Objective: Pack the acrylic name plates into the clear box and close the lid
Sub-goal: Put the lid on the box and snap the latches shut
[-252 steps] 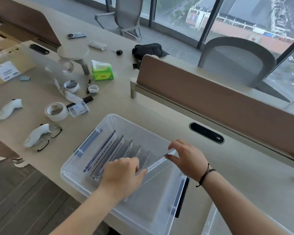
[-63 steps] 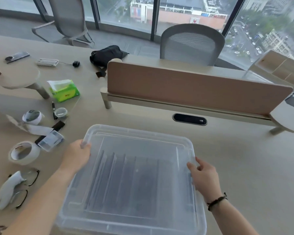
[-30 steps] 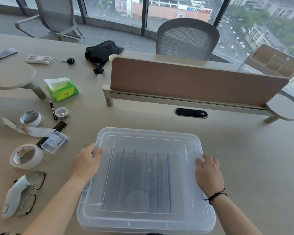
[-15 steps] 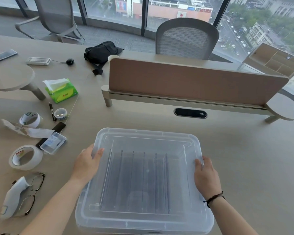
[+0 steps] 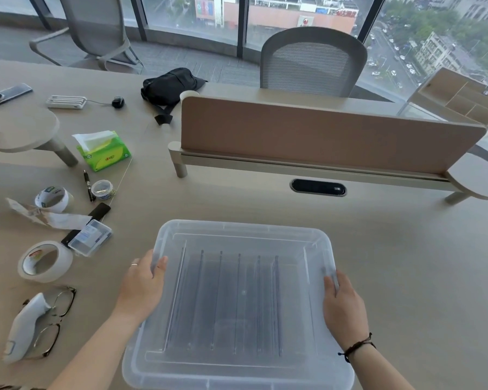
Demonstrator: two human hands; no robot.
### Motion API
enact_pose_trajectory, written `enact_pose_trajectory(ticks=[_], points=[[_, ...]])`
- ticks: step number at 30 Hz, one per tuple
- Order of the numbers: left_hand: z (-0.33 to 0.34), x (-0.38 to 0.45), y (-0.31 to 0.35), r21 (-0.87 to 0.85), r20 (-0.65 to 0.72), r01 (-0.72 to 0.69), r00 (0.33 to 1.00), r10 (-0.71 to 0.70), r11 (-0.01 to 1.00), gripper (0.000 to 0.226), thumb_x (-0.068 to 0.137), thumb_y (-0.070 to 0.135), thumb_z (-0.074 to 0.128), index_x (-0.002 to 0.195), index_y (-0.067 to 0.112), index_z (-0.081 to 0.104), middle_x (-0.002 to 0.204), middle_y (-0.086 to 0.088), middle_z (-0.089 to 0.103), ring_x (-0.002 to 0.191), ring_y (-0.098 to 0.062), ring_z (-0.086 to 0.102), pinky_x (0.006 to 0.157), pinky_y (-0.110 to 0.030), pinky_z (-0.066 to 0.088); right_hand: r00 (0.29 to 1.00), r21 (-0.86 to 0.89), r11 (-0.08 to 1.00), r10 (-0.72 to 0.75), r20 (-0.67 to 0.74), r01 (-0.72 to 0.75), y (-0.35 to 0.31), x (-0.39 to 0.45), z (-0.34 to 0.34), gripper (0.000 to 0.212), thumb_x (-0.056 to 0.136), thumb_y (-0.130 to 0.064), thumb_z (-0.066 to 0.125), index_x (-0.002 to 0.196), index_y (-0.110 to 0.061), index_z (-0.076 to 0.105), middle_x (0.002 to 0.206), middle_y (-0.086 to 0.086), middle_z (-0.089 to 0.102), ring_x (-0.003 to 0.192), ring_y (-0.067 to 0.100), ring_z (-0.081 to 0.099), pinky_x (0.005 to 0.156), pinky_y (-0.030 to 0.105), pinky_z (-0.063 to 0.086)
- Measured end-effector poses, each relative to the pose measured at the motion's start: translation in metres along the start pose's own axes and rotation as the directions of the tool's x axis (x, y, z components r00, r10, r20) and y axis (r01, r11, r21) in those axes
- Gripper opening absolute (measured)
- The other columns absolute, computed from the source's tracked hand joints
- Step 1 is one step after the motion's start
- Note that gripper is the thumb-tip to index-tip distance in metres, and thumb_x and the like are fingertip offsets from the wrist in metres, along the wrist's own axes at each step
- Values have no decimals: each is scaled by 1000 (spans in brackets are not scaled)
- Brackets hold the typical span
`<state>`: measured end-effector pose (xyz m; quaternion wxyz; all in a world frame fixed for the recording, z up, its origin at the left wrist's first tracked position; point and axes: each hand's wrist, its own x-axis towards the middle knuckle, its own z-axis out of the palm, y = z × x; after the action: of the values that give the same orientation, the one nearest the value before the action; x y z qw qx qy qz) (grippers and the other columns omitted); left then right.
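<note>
The clear box [image 5: 164, 370] stands on the desk in front of me with its translucent lid [image 5: 237, 235] lying on top. Several acrylic name plates [image 5: 238, 299] stand on edge in a row inside, dimly seen through the lid. My left hand [image 5: 141, 288] grips the lid's left edge, thumb on top and fingers down the side. My right hand [image 5: 343, 308], with a dark wrist cord, grips the lid's right edge in the same way.
Left of the box lie a tape roll [image 5: 44, 261], a small clear case [image 5: 90, 237], glasses [image 5: 57, 319] and a white controller [image 5: 23, 327]. Farther back sit a green tissue pack [image 5: 104, 150] and a second tape roll [image 5: 52, 198]. A brown desk divider [image 5: 321, 136] runs behind the box.
The box was open with a plate going in; now the lid covers it. Over the last second both hands have stayed on the lid's side edges, barely shifting.
</note>
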<state>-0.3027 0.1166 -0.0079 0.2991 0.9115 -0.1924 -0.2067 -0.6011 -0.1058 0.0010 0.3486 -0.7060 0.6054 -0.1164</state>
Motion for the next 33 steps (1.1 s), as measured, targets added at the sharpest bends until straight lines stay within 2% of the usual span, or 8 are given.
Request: enact_pose_trajectory(ticks=[5, 9, 12, 21, 25, 29, 31, 33], points=[[3, -5, 12, -28, -50, -11, 999, 10, 1000, 43, 102, 35, 40, 128, 3, 52, 115, -19, 64, 115, -42, 53, 87, -43, 40, 1000, 1, 1000, 27, 1, -27, 4, 2, 5, 31, 101, -33, 37, 126, -20, 51, 84, -1, 65, 82, 30, 59, 64, 38, 43], [3, -4, 15, -39, -39, -15, 999, 13, 999, 34, 102, 37, 37, 106, 8, 55, 90, -3, 62, 93, -35, 57, 75, -39, 39, 1000, -13, 1000, 15, -8, -15, 6, 7, 5, 29, 101, -33, 36, 122, -22, 52, 78, 0, 64, 78, 30, 60, 60, 37, 41], [8, 0, 25, -71, -29, -16, 999, 14, 997, 32, 102, 35, 37, 87, 9, 48, 72, -3, 58, 74, -32, 51, 68, -41, 39, 1000, -6, 1000, 5, -13, -5, 6, 16, -1, 26, 101, -32, 36, 113, -20, 54, 72, -1, 61, 72, 26, 58, 55, 35, 39], [43, 23, 51, -1, -65, -82, 995, 82, 997, 35, 101, 42, 36, 75, 19, 42, 67, -3, 54, 71, -35, 54, 62, -39, 38, 999, -59, 998, 17, -33, -19, 17, 54, -26, 34, 101, -37, 34, 125, -20, 51, 86, 5, 63, 85, 34, 56, 67, 40, 43], [49, 27, 59, 58, -78, -88, 993, 92, 994, 39, 98, 48, 35, 79, 17, 48, 73, -6, 57, 79, -35, 56, 66, -41, 42, 999, -93, 995, 37, -25, -39, 22, 63, -32, 36, 101, -39, 33, 127, -21, 50, 98, 9, 64, 91, 33, 53, 71, 39, 39], [48, 23, 62, 162, -165, -32, 985, 59, 986, 42, 94, 54, 41, 78, 19, 57, 93, -7, 53, 95, -33, 49, 75, -41, 44, 992, -262, 965, -54, -111, 23, 26, 65, -35, 36, 99, -36, 41, 124, -16, 55, 108, 13, 59, 100, 33, 47, 90, 40, 38], [47, 20, 65, 163, -169, 56, 985, -28, 985, 45, 91, 59, 44, 99, 19, 63, 109, -11, 52, 105, -35, 50, 82, -43, 42, 993, -239, 971, -27, -116, -2, 26, 64, -37, 37, 98, -40, 42, 126, -20, 55, 115, 13, 57, 108, 35, 47, 94, 41, 37], [45, 19, 66, 98, -107, 155, 984, -145, 983, 58, 88, 65, 45, 121, 18, 57, 123, -14, 51, 113, -35, 51, 88, -44, 41, 996, -159, 985, 58, -63, -67, 25, 63, -40, 41, 96, -47, 42, 130, -26, 50, 118, 10, 57, 110, 33, 50, 94, 43, 40]])
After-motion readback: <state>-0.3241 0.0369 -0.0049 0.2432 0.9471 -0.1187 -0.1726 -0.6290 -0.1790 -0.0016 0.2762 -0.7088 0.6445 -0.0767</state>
